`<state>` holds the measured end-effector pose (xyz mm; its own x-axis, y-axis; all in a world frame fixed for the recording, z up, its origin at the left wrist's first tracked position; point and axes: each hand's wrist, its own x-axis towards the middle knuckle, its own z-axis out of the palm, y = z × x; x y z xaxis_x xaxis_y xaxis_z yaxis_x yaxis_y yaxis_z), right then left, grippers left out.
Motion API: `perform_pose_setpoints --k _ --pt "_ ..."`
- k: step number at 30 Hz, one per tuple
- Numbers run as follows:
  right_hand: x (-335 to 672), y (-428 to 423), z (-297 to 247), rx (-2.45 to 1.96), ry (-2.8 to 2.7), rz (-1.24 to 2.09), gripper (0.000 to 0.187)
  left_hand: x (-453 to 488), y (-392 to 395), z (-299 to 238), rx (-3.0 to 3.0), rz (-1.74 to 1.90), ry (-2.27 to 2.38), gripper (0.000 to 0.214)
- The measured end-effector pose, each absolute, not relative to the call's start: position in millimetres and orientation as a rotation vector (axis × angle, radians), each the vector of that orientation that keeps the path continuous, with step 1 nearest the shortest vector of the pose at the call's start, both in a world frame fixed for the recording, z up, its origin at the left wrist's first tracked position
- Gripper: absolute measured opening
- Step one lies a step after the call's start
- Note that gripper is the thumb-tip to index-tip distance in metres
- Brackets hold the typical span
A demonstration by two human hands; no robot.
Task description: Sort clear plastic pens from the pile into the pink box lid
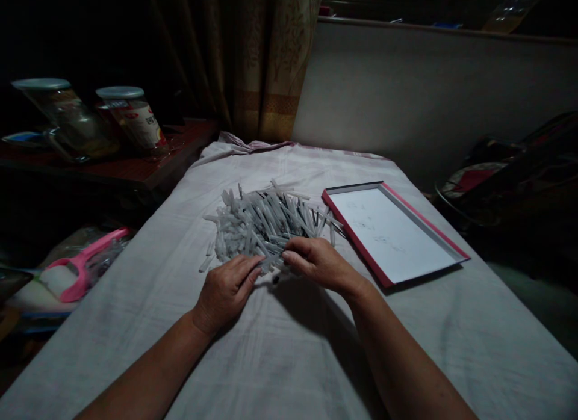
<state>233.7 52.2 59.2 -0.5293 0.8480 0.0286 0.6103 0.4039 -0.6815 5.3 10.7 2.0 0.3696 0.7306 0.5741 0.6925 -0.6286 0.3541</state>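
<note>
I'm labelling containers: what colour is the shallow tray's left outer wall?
The tray's left outer wall is pinkish red, seen best in the head view.

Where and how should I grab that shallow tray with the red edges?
Probably by the right-hand wall of the tray, coming from the right: it stands up as a straight edge to pinch, while strips from the pile crowd the left wall.
</note>
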Motion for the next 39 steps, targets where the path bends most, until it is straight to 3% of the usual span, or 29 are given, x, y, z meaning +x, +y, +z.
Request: perform_pose_setpoints --k 15,19,23,28,33,39 --pt "233.0 51.6 61.7 -1.258 -2.413 0.73 0.016 5.1 10.8 1.4 2.546 1.102 1.306 0.025" --pt "232.5 51.7 62.1 -1.305 -2.445 0.69 0.024 5.4 10.6 0.5 2.548 1.099 1.304 0.025" --pt "233.3 51.6 61.3 -1.242 -2.457 0.733 0.017 5.6 9.9 0.5 2.524 1.077 1.321 0.026" --pt "232.7 52.8 58.1 -1.252 -2.468 0.727 0.037 5.6 9.9 0.4 2.533 1.085 1.297 0.025" --pt "231.2 53.4 55.9 -1.224 -2.426 0.711 0.033 5.0 10.3 0.4 2.515 1.106 1.287 0.025" --pt "228.7 53.2 53.0 -1.23 -2.275 0.897 0.046 5.8 11.0 3.4 2.442 1.221 1.267 0.023"
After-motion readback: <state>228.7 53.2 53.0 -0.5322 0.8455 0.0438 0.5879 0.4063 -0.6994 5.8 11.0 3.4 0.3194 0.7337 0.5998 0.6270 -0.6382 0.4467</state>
